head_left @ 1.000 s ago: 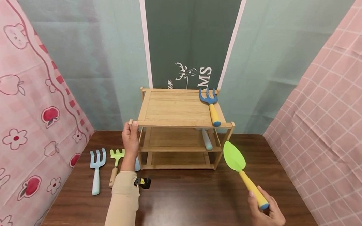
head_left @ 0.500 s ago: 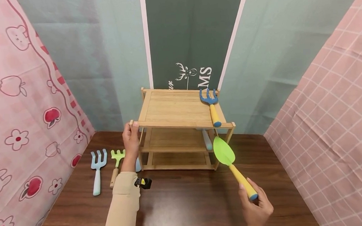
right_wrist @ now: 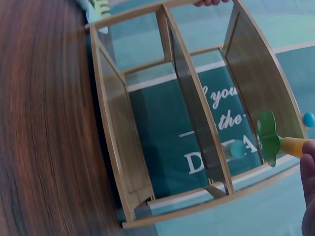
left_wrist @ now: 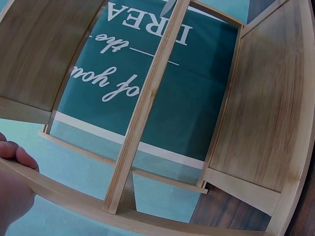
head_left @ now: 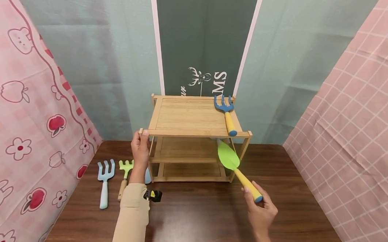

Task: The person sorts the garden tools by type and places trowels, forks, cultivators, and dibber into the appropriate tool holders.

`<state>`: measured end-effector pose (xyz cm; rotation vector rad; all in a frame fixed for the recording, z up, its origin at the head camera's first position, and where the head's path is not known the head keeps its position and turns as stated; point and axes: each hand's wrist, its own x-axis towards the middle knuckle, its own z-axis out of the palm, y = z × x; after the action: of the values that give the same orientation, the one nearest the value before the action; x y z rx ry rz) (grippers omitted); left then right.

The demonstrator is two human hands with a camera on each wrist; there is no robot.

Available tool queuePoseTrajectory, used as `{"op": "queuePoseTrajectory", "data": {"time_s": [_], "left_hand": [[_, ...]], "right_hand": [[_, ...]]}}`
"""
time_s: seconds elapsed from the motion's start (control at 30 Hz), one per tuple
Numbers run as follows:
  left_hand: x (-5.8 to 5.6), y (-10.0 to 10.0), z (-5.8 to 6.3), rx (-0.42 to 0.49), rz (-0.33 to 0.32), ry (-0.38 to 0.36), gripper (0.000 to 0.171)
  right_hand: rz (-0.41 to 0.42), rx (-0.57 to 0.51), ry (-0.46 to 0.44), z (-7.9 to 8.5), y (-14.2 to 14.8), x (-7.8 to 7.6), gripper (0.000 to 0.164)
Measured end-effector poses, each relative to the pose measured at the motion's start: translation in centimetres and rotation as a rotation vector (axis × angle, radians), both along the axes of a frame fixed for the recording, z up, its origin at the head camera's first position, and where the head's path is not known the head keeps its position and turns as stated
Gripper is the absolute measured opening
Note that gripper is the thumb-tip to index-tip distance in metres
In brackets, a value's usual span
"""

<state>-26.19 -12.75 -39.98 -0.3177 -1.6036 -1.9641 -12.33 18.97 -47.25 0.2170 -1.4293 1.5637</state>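
My left hand (head_left: pixel 141 149) grips the front left corner of the wooden three-tier shelf (head_left: pixel 188 131). In the right hand (head_left: pixel 261 210), a toy trowel (head_left: pixel 228 156) with a green blade and a yellow handle is held by its blue-tipped end. The blade points at the right side of the middle tier and overlaps the pale-handled tool there; in the right wrist view that tool's handle end (right_wrist: pixel 237 149) shows beyond the green blade (right_wrist: pixel 267 138). On the top tier, at the right, lies a blue garden fork (head_left: pixel 225 108) with a yellow handle.
Left of the shelf, a light blue fork (head_left: pixel 105 180) and a green rake (head_left: pixel 125 172) with a wooden handle lie on the dark table (head_left: pixel 199 215). A blue tool (head_left: pixel 147 176) is partly hidden behind the left forearm. Pink curtains stand at both sides.
The right hand has moved left and forward with the trowel, bringing its blade from right of the shelf to the front of the middle tier. My left hand has stayed on the corner.
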Motion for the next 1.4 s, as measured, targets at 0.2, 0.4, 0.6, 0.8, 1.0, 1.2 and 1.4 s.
{"op": "queuePoseTrajectory", "data": {"time_s": [0.2,0.4,0.6,0.8,1.0,1.2,1.4], "left_hand": [[-0.1,0.0,0.1,0.005,0.008,0.014,0.027],[0.0,0.0,0.0,0.004,0.008,-0.004,0.027],[-1.0,-0.3,-1.1,0.008,0.015,0.003,0.025],[-2.0,-0.4,-2.1,0.023,0.026,0.006,0.018],[-2.0,-0.4,-2.1,0.030,0.031,0.005,0.023],[-1.9,-0.5,-2.1,0.028,0.023,0.004,0.021],[-2.0,-0.5,-2.2,0.035,0.019,0.014,0.028]], "right_hand": [[0.066,-0.085,-0.029,-1.2,-0.8,-1.3,0.028],[0.204,-0.212,-0.072,-1.6,-1.6,-2.3,0.032],[0.329,-0.218,-0.011,-3.5,-1.8,-3.9,0.033],[0.318,-0.188,-0.052,-2.0,-3.7,-4.0,0.033],[0.235,-0.143,-0.172,-0.4,-5.2,-4.3,0.031],[0.251,-0.143,-0.164,-0.8,-6.1,-5.5,0.033],[0.239,-0.141,-0.148,-1.0,-6.9,-6.5,0.034]]}}
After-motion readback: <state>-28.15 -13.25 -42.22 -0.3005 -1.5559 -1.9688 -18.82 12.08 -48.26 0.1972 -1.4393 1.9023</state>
